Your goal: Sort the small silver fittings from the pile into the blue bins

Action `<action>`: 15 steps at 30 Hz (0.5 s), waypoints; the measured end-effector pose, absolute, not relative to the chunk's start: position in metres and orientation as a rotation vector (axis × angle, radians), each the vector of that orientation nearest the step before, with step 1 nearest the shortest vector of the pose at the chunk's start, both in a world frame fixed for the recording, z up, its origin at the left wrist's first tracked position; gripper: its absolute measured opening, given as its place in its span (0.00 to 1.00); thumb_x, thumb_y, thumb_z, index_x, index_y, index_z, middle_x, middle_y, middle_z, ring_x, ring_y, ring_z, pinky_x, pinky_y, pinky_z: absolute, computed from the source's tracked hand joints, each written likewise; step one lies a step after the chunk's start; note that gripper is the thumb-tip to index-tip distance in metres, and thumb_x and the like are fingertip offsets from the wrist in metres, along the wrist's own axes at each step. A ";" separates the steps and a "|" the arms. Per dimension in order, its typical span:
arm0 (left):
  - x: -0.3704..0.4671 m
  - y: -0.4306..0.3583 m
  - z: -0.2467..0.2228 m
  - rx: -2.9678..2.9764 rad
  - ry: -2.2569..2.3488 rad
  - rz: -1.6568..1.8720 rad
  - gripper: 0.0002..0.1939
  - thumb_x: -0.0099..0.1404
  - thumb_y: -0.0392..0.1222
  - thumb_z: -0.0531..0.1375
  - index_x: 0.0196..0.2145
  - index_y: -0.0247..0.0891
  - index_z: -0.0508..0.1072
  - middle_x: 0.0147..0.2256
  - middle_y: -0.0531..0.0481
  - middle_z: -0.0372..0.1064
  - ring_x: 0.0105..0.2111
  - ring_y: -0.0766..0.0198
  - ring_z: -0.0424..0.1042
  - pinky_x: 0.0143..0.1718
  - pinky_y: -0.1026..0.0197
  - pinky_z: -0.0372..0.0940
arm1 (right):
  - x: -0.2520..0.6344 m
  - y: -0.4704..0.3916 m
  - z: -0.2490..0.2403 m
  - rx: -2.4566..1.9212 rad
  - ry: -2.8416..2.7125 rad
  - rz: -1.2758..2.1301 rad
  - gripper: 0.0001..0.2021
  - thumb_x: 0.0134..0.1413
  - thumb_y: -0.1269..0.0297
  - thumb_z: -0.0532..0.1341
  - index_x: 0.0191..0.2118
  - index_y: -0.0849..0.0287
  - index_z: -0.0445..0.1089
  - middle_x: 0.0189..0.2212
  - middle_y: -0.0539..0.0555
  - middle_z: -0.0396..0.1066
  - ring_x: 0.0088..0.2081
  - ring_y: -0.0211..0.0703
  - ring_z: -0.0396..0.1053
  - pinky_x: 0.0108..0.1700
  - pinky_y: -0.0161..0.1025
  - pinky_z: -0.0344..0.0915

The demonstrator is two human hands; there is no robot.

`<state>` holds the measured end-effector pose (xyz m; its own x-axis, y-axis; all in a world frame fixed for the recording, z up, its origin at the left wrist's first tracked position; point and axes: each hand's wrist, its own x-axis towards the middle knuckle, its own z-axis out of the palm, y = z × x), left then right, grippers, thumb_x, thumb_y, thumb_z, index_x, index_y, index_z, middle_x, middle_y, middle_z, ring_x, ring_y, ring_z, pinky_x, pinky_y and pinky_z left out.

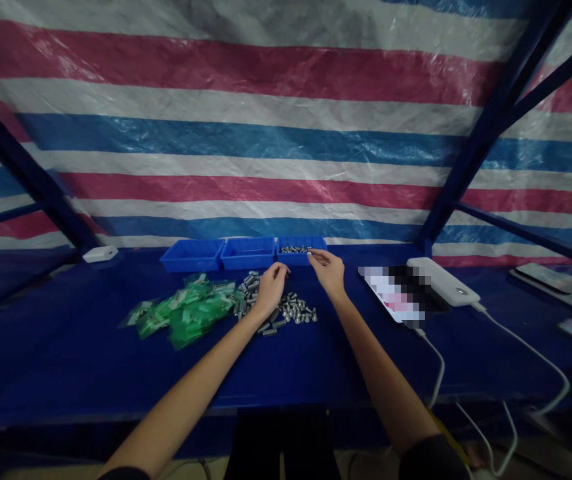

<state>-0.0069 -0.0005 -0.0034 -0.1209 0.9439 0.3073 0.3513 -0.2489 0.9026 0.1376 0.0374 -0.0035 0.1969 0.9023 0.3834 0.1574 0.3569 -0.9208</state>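
Observation:
My left hand [271, 288] is over a pile of metal pieces, its fingers curled together; whatever they hold, if anything, is hidden. My right hand [329, 269] is closed in a pinch at the front edge of the right blue bin [286, 259], and what is between its fingertips is too small to name. Small metal parts [293, 249] lie in that bin. Below and between my hands are shiny rounded metal pieces [297, 311]. Grey metal cylinders [249, 287] lie beside and partly behind my left hand.
Two more blue bins [193, 265] [249, 264] stand left of the right one. Green plastic packets [193, 313] are heaped at left. A phone [391, 293], a white power bank [441, 281] and cables [439, 363] lie at right. A white device [100, 254] sits far left.

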 end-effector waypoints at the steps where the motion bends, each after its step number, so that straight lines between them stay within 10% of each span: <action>1: -0.007 -0.001 -0.003 1.599 1.447 1.380 0.10 0.60 0.41 0.49 0.25 0.38 0.66 0.24 0.54 0.62 0.27 0.66 0.62 0.30 0.66 0.57 | 0.138 0.038 -0.004 -1.092 -1.285 0.699 0.14 0.45 0.61 0.62 0.37 0.63 0.75 0.30 0.56 0.76 0.34 0.45 0.74 0.40 0.37 0.70; 15: -0.004 -0.003 -0.001 1.632 1.457 1.343 0.11 0.59 0.43 0.48 0.25 0.38 0.66 0.24 0.53 0.62 0.28 0.66 0.62 0.31 0.65 0.56 | 0.139 0.033 0.002 -1.241 -1.347 0.629 0.11 0.45 0.65 0.60 0.34 0.62 0.76 0.30 0.55 0.77 0.33 0.44 0.74 0.40 0.37 0.70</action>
<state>-0.0040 -0.0034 -0.0014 -0.0965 0.9480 0.3032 0.3794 -0.2466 0.8918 0.1386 0.0329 0.0023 0.1999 0.9085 0.3669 0.3023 0.2990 -0.9051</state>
